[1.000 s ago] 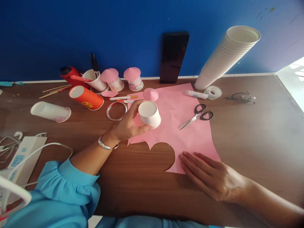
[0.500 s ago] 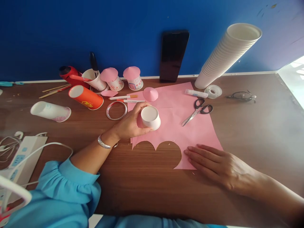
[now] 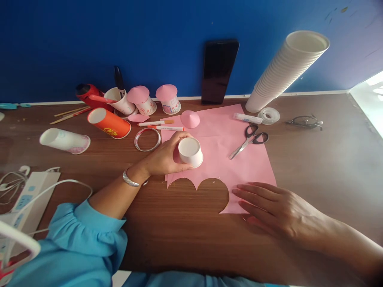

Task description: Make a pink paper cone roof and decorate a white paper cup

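My left hand (image 3: 167, 156) is closed around the side of a small white paper cup (image 3: 190, 152), which is upside down over the pink paper. My right hand (image 3: 275, 207) lies flat, fingers stretched, on the lower right corner of the pink paper (image 3: 214, 153). Rounded pieces are cut out of the sheet's near edge. On the sheet lie black-handled scissors (image 3: 249, 139), a glue stick (image 3: 247, 118) and a pink paper cone (image 3: 190, 119). Two markers (image 3: 166, 128) overlap its far left edge. A roll of tape (image 3: 147, 139) is left of my left hand.
A tall stack of white cups (image 3: 287, 71) leans at the back right, near a clear tape roll (image 3: 269, 116) and glasses (image 3: 305, 121). A phone (image 3: 220, 71) stands against the blue wall. Cone-topped cups (image 3: 168, 99), an orange cup (image 3: 110, 123) and a power strip (image 3: 26, 199) are at left.
The cup in my left hand has come slightly nearer to me. My right hand stays on the sheet, with its lower fingers shifted a little and a bit of pink showing beneath them.
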The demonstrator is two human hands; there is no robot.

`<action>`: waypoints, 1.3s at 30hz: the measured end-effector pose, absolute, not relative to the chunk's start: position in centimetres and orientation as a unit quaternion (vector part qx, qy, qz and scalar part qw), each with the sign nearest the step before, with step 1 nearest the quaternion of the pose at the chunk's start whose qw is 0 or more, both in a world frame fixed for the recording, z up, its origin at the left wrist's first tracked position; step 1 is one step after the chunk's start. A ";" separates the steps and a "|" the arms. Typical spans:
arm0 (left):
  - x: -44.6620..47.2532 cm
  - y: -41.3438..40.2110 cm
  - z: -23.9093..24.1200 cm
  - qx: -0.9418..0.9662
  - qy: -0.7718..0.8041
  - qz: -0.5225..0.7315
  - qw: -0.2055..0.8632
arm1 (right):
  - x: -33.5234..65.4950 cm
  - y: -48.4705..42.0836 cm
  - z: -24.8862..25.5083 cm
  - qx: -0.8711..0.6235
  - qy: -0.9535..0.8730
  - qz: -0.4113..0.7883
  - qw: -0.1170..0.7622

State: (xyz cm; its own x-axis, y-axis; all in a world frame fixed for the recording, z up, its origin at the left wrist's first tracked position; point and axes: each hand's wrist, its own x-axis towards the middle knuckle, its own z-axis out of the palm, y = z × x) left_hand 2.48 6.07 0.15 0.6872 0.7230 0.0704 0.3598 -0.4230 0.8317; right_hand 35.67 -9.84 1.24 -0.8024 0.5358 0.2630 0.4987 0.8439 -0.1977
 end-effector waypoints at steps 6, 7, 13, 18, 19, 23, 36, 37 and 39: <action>2.1 6.4 -1.0 0.745 0.317 0.306 0.501 | 34.9 -9.3 3.6 -0.284 -0.934 0.085 0.199; 2.1 6.4 -1.1 0.751 0.316 0.301 0.495 | 34.7 -9.0 4.0 -0.284 -0.932 0.084 0.209; 2.4 6.0 -0.3 0.802 0.327 0.257 0.429 | 32.8 -5.7 4.5 -0.292 -0.918 0.076 0.257; 2.8 5.6 1.0 0.812 0.350 0.207 0.419 | 31.3 -3.7 2.2 -0.315 -0.911 0.036 0.263; 2.9 5.6 1.3 0.814 0.352 0.192 0.420 | 31.1 -3.5 1.6 -0.318 -0.912 0.039 0.256; 3.3 5.8 2.0 0.842 0.335 0.130 0.404 | 30.3 -3.3 -0.4 -0.307 -0.925 0.041 0.219; 2.8 5.7 3.3 0.839 0.337 0.049 0.424 | 30.2 -4.1 -1.9 -0.267 -0.942 0.008 0.204; 2.8 5.7 3.3 0.837 0.338 0.058 0.427 | 30.1 -4.2 -1.9 -0.266 -0.944 0.022 0.194; 2.8 5.6 3.1 0.836 0.335 0.092 0.425 | 29.9 -4.4 -1.9 -0.256 -0.949 0.044 0.176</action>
